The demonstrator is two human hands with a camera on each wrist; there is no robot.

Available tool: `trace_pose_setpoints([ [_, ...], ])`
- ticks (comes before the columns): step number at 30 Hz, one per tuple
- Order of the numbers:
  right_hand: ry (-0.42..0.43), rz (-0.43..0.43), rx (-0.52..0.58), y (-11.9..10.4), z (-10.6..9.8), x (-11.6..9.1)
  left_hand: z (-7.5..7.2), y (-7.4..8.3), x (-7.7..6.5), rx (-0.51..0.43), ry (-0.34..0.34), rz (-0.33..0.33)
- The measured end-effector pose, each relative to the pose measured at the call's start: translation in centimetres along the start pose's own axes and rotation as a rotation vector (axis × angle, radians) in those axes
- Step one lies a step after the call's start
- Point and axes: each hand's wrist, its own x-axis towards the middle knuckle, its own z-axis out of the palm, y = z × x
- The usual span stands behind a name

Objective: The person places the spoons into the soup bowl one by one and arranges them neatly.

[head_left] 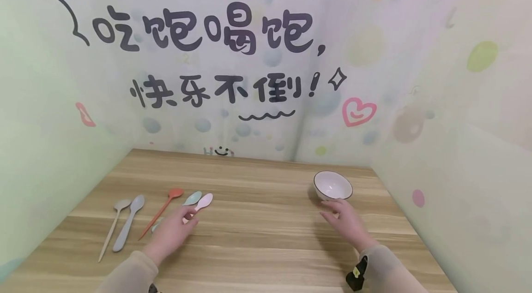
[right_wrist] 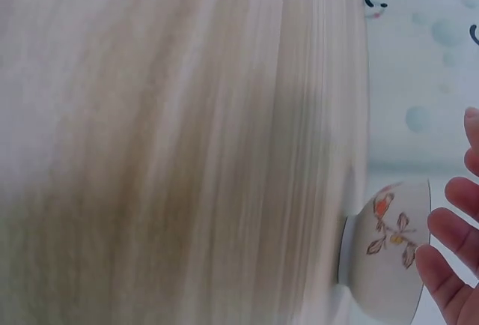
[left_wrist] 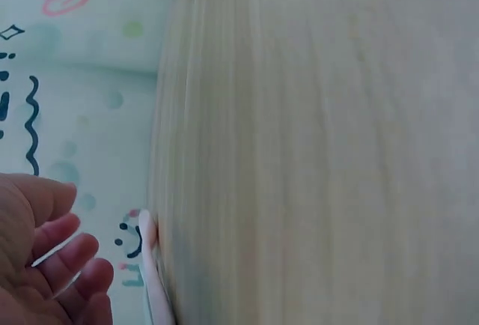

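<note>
My left hand [head_left: 171, 230] hovers over a pink spoon [head_left: 205, 201] and a mint green spoon [head_left: 193, 198], hiding most of their handles. In the left wrist view its fingers are loosely bent with nothing in them, and the pink spoon lies just beyond. On the right, a white bowl [head_left: 332, 186] with a dark rim stands upright near the table's back. My right hand [head_left: 348, 224] is at the bowl's near side, fingers relaxed and spread. The right wrist view shows those fingertips right by the rim, and a floral print on the bowl's outside.
Left of my left hand lie an orange-red spoon [head_left: 160, 213], a grey spoon [head_left: 129, 224] and a beige spoon [head_left: 112, 228]. The wooden table [head_left: 257, 228] meets a printed backdrop [head_left: 266, 136] behind and pale walls at both sides.
</note>
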Motion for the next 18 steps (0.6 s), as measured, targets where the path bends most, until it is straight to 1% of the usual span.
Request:
trace_pose_setpoints([
  [5, 0.015, 0.077, 0.028, 0.7, -0.2, 0.4, -0.3, -0.9, 0.2, 0.028, -0.014, -0.047],
  [9, 0.015, 0.145, 0.052, 1.6, -0.2, 1.1, -0.5, -1.3, 0.3, 0.11, 0.013, -0.04],
  [12, 0.031, 0.196, 0.075, 1.9, -0.4, 1.5, -0.5, -1.7, 0.5, 0.162, 0.025, -0.024],
  [15, 0.048, 0.27, 0.094, 2.3, -0.6, 1.8, -0.4, -1.9, 0.7, 0.179, 0.019, -0.015],
  [18, 0.048, 0.362, 0.124, 2.7, -0.8, 2.1, -0.3, -2.2, 0.9, 0.185, 0.014, -0.017],
])
